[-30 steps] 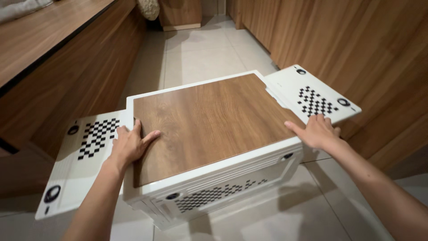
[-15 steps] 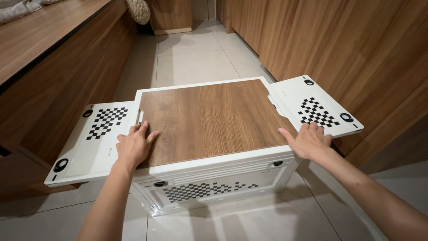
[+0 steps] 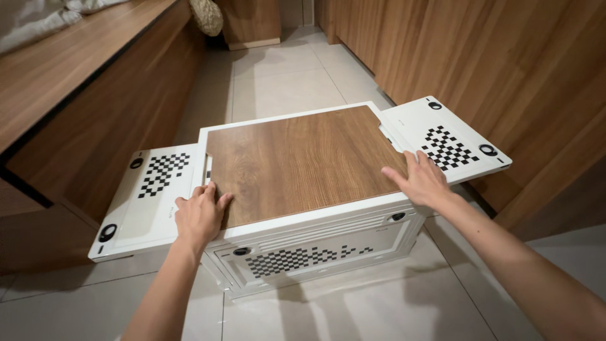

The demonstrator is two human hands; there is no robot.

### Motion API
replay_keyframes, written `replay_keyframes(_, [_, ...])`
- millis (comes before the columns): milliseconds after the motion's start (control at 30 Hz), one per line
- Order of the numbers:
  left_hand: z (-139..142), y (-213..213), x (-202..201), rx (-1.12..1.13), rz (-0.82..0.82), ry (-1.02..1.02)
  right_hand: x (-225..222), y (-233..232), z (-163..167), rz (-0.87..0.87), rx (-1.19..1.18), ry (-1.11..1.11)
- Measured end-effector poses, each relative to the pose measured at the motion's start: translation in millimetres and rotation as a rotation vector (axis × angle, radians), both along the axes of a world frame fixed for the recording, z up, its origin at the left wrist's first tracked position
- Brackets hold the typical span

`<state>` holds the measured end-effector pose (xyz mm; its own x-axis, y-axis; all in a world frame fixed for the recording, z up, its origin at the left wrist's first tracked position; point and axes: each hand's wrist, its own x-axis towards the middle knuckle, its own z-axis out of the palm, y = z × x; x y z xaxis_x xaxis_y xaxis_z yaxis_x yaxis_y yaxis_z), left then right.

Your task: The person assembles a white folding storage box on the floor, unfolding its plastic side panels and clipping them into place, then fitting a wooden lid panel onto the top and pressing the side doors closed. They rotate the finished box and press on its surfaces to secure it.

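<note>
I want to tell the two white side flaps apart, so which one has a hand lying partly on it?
The right flap: the right hand overlaps its near edge. The left hand rests on the wooden lid, beside the left flap.

Your left hand (image 3: 201, 215) covers the near left corner of the wooden lid (image 3: 303, 164), so you cannot see how its fingertips meet the rim beneath. Your right hand (image 3: 421, 180) hides the seam between the lid and the right side panel (image 3: 445, 139) (the palm lies flat over it). Both forearms run off the bottom edge. The white box (image 3: 315, 249) hides its own far wall and its interior. The small grey marks on the left side panel (image 3: 148, 202) are too small to tell. At the far left, pale cloth (image 3: 38, 22) and a woven object (image 3: 208, 16) are cut by the top edge.
</note>
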<state>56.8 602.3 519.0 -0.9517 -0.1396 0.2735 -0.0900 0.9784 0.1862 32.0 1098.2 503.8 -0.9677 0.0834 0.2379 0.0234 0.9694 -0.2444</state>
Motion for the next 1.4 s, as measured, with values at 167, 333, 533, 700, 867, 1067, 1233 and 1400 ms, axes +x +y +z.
replay_keyframes(167, [11.2,11.2,9.5,0.033,-0.024,-0.031,12.6,-46.5,6.3,0.168,0.183,-0.048])
replay_keyframes(333, [25.7,38.2,10.1,-0.088,-0.182,-0.128,27.2,-93.4,15.0,0.392,0.149,-0.039])
replay_keyframes(533, [35.8,82.9,5.9,-0.117,-0.312,-0.135,31.0,-136.2,40.4,0.435,0.073,-0.146])
replay_keyframes(700, [35.5,91.5,-0.5,-0.114,-0.309,-0.138,16.3,-164.8,49.6,0.323,0.036,-0.213])
replay_keyframes(867, [31.1,89.3,-3.7,-0.108,-0.303,-0.135,7.5,-170.7,45.5,0.291,0.046,-0.221])
replay_keyframes(1067, [27.5,87.5,-4.2,-0.093,-0.308,-0.135,6.4,-170.9,38.9,0.291,0.059,-0.201])
replay_keyframes(1233, [26.4,85.3,-1.7,-0.083,-0.309,-0.125,7.4,-172.9,37.9,0.289,0.055,-0.192])
replay_keyframes(1400, [26.2,83.2,0.0,-0.077,-0.309,-0.120,7.4,-172.6,33.0,0.285,0.060,-0.184])
